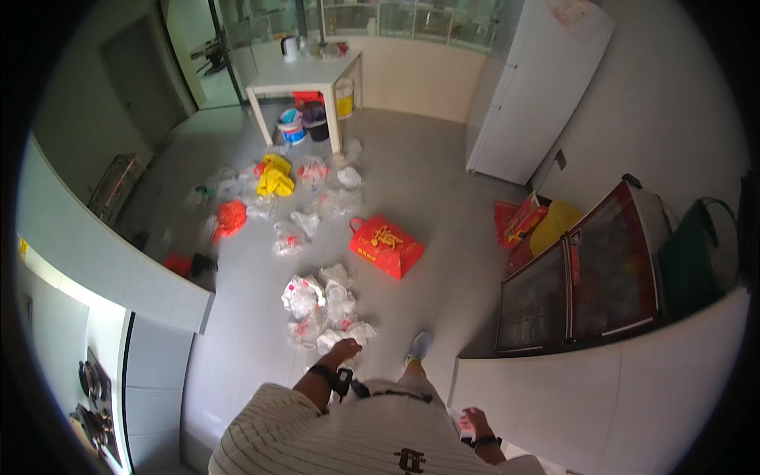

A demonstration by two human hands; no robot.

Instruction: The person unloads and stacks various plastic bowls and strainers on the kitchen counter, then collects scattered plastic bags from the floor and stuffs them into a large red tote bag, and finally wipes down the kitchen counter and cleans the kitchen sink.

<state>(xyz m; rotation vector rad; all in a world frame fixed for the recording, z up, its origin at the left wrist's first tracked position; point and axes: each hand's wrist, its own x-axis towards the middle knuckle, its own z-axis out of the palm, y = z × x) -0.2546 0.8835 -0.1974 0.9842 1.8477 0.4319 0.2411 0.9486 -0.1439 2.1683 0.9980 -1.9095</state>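
In the head view my left hand [346, 351] hangs in front of my body, over the near edge of a heap of white and clear plastic bags [340, 303]. Its fingers look curled, and nothing shows in them; whether it touches a bag I cannot tell. My right hand [475, 421] hangs by the white counter [546, 386], fingers loosely bent and apart, holding nothing visible. Ahead on the grey floor lies a red carrier bag [386, 246] with yellow lettering. Beyond it are a yellow bag [276, 176], an orange-red plastic bag [230, 219] and several crumpled clear bags [338, 203].
A white table [303, 72] carries an electric kettle [290, 48]; buckets [292, 126] stand beneath it. At right are a tall white refrigerator [528, 89], a glass-doored display cooler [582, 291] and a dark green bag [692, 267]. A gas hob [95, 392] sits at lower left.
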